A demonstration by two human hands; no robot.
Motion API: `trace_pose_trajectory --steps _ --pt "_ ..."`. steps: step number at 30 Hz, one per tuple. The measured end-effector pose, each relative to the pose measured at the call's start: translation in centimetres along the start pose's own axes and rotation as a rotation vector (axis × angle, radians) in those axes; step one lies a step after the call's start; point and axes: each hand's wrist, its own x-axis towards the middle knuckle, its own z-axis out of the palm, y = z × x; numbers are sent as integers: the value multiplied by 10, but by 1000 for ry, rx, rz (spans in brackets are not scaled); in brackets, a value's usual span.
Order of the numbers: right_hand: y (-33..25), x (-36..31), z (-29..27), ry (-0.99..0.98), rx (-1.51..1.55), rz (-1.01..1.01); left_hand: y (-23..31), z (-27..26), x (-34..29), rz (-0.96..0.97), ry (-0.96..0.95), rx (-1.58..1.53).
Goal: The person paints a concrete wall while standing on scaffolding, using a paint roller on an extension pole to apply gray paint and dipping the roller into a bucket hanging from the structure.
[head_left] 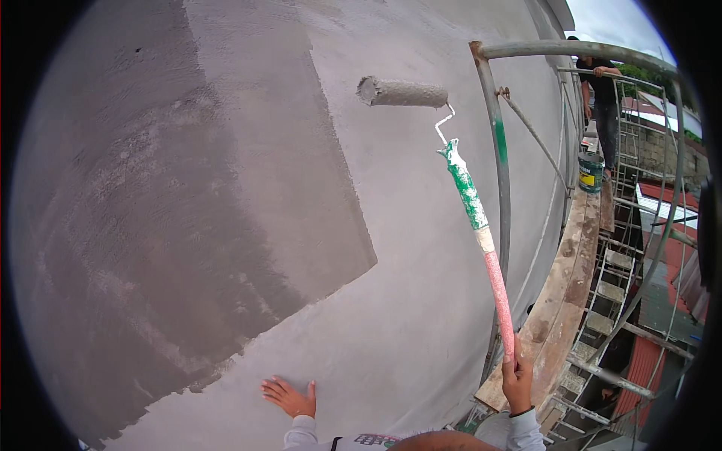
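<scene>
My right hand (517, 379) is wrapped round the lower end of a paint roller's long pink pole (499, 293). Up the pole comes a taped joint, then a green, paint-spattered handle (468, 188) and a bent wire frame. The grey-coated roller sleeve (410, 93) lies level at or very near the wall; contact I cannot tell. My left hand (289, 397) rests on the light grey wall (421, 301) with fingers spread, holding nothing. A darker grey coat (180, 225) covers the wall's left side, with a stepped, ragged edge.
A metal scaffold frame (502, 143) rises right of the roller. Wooden planks (560, 293) run away along the wall. Beyond, a bucket (590, 172) sits on the planks beside a standing person (602, 98). Scaffold bars and roofs (643, 376) show below, at the right.
</scene>
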Motion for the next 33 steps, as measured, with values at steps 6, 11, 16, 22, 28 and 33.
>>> trace_pose_trajectory --steps 6,11,16,22,28,33 --pt "-5 34 21 -74 -91 -104 2 -1 -1 -5 -7 -20" --pt "-25 70 42 -86 -70 -152 0 0 0 -2 -15 -40" --pt "-72 127 39 -51 -88 -272 -2 1 0 3 -9 -82" --pt "-146 201 36 -13 -88 -529 -7 10 -1 14 6 -100" --pt "-219 277 35 -9 -157 -673 -8 25 -2 48 160 -29" --pt "-290 319 37 -22 -218 -647 -5 11 -4 24 66 -108"
